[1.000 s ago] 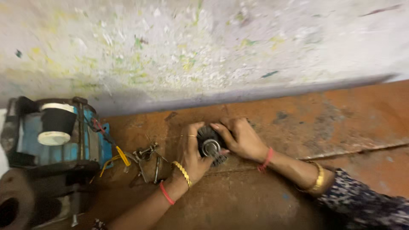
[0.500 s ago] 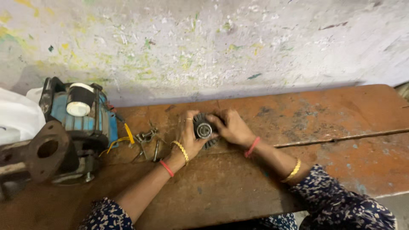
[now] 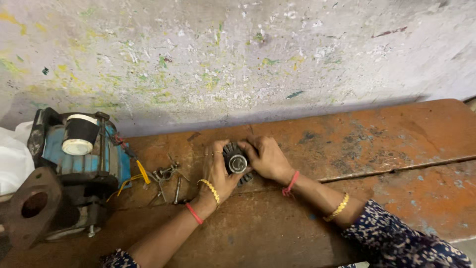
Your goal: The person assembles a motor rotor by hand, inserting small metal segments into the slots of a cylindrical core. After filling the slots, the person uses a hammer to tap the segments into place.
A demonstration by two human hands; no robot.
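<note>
Left hand and right hand are clasped on opposite sides of the finned black part, hub facing up, on the worktop

1. I'm working in a rough repair workshop: a worn, rust-stained bench is lying under my fingers.
2. A blue motor is sitting left of them.
3. A paint-splattered wall is rising beyond.
</note>
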